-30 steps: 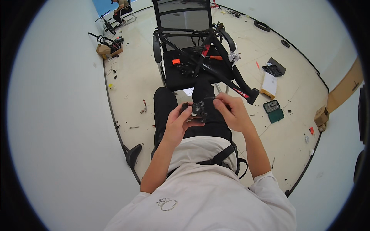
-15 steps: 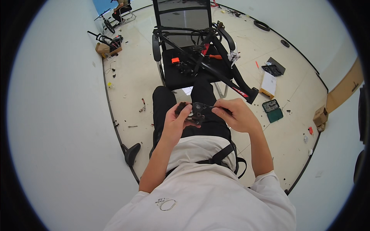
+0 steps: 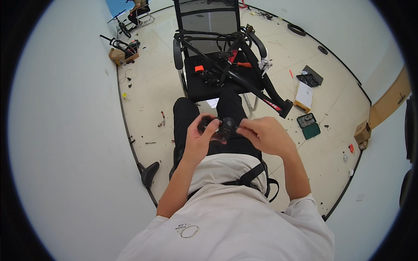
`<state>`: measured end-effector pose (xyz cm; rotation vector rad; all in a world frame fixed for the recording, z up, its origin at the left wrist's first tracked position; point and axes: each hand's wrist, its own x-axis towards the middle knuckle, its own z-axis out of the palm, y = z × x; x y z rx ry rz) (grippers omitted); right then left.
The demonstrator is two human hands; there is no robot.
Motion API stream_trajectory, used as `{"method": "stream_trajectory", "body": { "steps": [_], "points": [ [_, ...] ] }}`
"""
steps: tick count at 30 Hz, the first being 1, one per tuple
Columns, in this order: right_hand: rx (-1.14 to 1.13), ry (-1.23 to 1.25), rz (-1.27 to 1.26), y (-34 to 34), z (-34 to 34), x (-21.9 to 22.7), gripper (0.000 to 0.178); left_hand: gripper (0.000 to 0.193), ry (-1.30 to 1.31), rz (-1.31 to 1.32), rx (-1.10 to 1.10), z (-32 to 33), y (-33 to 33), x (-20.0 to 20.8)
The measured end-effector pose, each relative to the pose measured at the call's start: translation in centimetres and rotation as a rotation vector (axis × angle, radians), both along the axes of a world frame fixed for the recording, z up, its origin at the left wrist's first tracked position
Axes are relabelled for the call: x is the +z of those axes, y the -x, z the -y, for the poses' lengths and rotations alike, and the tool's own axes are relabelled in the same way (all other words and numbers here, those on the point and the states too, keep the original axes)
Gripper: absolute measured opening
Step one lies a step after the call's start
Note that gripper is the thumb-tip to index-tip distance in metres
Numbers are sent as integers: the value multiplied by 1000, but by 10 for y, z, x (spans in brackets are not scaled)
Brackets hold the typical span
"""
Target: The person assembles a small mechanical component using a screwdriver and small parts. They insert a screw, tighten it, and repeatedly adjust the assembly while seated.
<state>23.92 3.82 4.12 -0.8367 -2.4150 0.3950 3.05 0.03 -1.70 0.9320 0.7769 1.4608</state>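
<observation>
Over my lap, my left hand [image 3: 201, 135] is closed round a black bicycle derailleur [image 3: 227, 123], its thumb lying along the near side. Part of the derailleur disappears behind the fingers. My right hand [image 3: 267, 132] pinches close against its right end; a dark bit shows at those fingertips, too small to make out. Ahead of my knees, a black bicycle frame [image 3: 244, 79] with red patches lies across a black office chair [image 3: 191, 87]. On that seat are an orange-handled screwdriver [image 3: 244, 65] and a small orange block [image 3: 199, 68].
On the floor to the right lie an open green case [image 3: 310, 130], a white-topped box [image 3: 303, 96] and a black tool case [image 3: 308, 79]. A bicycle saddle [image 3: 149, 174] leans by the left wall. Farther off stand a cardboard box of parts [image 3: 117, 55] and a seated person [image 3: 136, 14].
The derailleur has turned in my left hand, so less of its length shows on the right. My right hand has shifted slightly lower, its fingers drawn closer together.
</observation>
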Motion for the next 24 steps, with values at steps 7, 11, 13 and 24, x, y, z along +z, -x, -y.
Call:
{"method": "stream_trajectory", "body": {
  "steps": [7,11,13,24],
  "points": [
    [-5,26,-36,1,-2,-2,13,23,35,22,-5,-2,0,-1],
    [11,88,-1,-1,-2,1,14,22,36,30,-4,-1,2,-4],
    [-83,-7,-162,5,-6,-4,15,22,36,25,-23,-1,-3,-2],
    [79,454,-748,-27,-5,10,21,22,92,0,-9,-7,2,-11]
  ]
}}
